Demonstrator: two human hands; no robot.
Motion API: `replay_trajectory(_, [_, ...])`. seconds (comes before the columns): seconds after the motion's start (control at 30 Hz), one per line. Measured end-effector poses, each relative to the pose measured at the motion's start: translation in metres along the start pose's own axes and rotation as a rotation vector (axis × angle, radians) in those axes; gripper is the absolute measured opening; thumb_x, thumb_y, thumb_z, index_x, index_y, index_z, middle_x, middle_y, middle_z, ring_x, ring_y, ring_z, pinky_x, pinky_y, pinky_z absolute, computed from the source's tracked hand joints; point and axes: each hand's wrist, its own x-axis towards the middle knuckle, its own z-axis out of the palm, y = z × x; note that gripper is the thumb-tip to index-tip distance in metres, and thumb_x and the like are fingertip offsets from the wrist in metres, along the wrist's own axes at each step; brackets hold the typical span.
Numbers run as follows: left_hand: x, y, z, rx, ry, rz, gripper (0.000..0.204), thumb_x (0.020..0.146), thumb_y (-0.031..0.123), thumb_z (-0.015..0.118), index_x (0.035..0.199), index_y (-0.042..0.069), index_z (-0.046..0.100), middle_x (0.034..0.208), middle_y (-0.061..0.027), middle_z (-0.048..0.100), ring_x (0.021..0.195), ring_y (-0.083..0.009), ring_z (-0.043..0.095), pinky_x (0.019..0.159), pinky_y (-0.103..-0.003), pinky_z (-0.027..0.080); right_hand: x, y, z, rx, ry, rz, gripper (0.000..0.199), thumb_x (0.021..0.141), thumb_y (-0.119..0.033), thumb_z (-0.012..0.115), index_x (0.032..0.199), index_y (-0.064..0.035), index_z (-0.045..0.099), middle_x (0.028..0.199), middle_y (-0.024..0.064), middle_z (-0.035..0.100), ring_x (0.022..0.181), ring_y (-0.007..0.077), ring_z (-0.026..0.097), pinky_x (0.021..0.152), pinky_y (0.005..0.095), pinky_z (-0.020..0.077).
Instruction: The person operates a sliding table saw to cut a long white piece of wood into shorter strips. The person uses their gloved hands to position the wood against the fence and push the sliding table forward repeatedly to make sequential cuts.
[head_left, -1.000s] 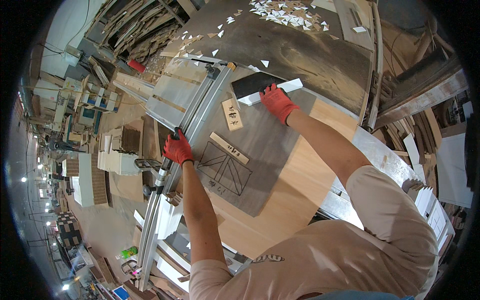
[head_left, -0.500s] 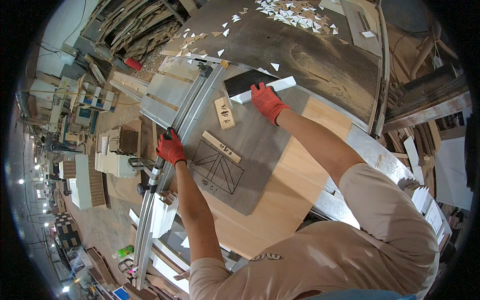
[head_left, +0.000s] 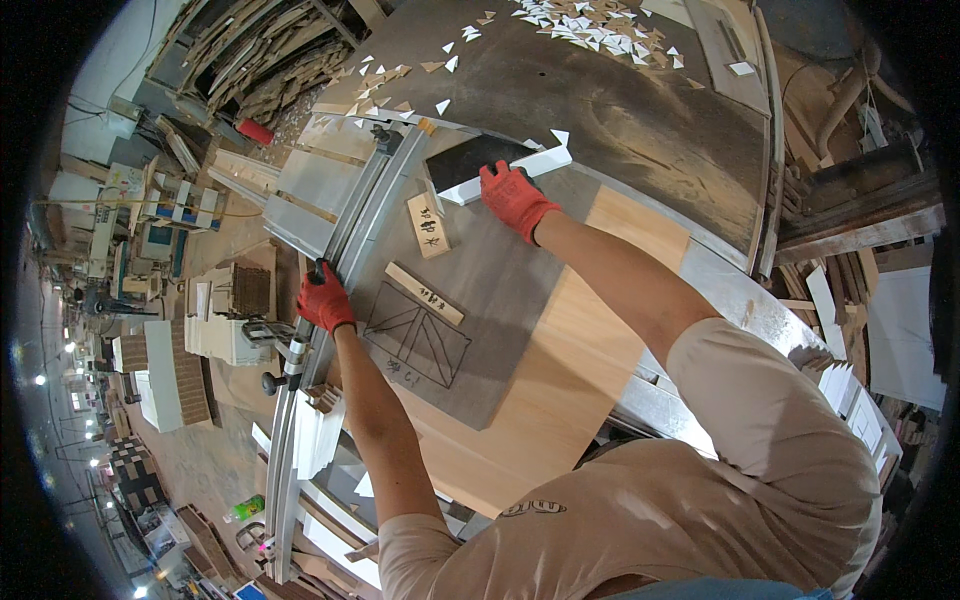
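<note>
My right hand (head_left: 515,200), in a red glove with dark fingertips, is closed over a narrow white strip (head_left: 462,191) and presses it on the grey board. A white triangular offcut (head_left: 560,137) lies at the strip's right end. To the left, my left hand (head_left: 325,297), gloved alike, curls its fingers over the long metal rail (head_left: 350,218). Between the hands is the grey board (head_left: 500,300), with a drawn rectangle of slanting lines. Two small wooden blocks with handwriting, an upper block (head_left: 429,226) and a lower block (head_left: 425,293), lie on it.
Pale plywood (head_left: 590,330) lies under the grey board. Many small white and brown triangular offcuts (head_left: 600,35) and sawdust cover the dark tabletop (head_left: 660,140) beyond. Stacked scrap wood (head_left: 255,65) stands at the far left. A clamp knob (head_left: 273,382) juts from the rail.
Both hands, the strip, the grey board and the rail have shifted left against the dark tabletop. The white triangular offcut now lies by the strip's right end. Both grips look the same.
</note>
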Motion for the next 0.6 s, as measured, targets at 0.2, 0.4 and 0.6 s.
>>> replay_trajectory(0.2, [0.001,0.0,0.002,-0.015,0.018,0.025,0.058,0.087,0.059,0.056,0.109,0.007,0.069,0.112,-0.0149,0.068,0.106,-0.0336,0.06,0.096,-0.049,0.038,0.002,0.001,0.007,0.005,0.083,0.001,0.027,0.084,-0.009,0.057,0.106,0.0039,0.065,0.115,0.0172,0.058,0.103,0.0352,0.058,0.069,0.0437,0.0555])
replay_trajectory(0.4, [-0.001,0.002,0.0,-0.01,0.067,0.029,0.056,0.088,0.058,0.056,0.107,0.008,0.07,0.108,-0.0143,0.069,0.104,-0.0335,0.061,0.093,-0.048,0.04,0.002,0.001,0.011,0.06,0.119,0.027,0.028,0.083,-0.01,0.057,0.106,0.005,0.065,0.114,0.0175,0.06,0.102,0.0357,0.058,0.068,0.0433,0.0557])
replay_trajectory(0.6, [-0.003,0.008,-0.005,-0.012,0.031,0.014,0.055,0.088,0.059,0.055,0.105,0.01,0.07,0.106,-0.0128,0.07,0.104,-0.0329,0.061,0.092,-0.048,0.041,0.001,0.003,0.009,0.039,0.042,0.009,0.026,0.085,-0.011,0.056,0.105,0.0028,0.066,0.116,0.0171,0.058,0.104,0.0361,0.057,0.07,0.0442,0.0558])
